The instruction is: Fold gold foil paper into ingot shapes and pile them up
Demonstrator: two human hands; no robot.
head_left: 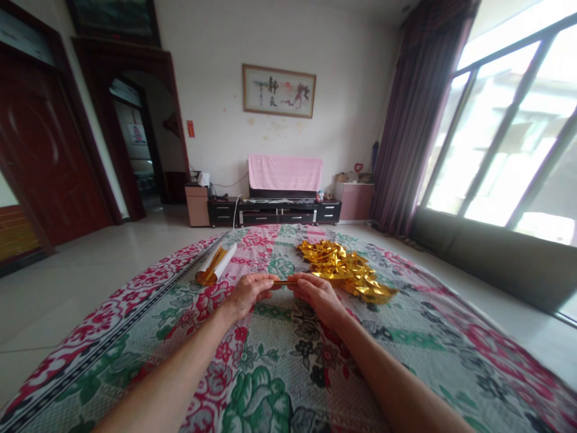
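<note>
Gold strip (283,282), narrow, pinched at one end by the left hand (247,293) and at the other by the right hand (318,294); only its middle is left uncovered. Long axis is set side to side, roughly level, directly between the fingertips, so neither hand is nearer. Whether it is rolled or folded cannot be told. Crumpled gold foil pile (342,267) is placed just beyond and right, nearer the right hand; contact cannot be confirmed. Curled gold and white sheeting (220,264) is seen beyond and left, apart from the left hand, long axis slanted away. Pile and sheeting are both borne by flowered cloth (256,385).
</note>
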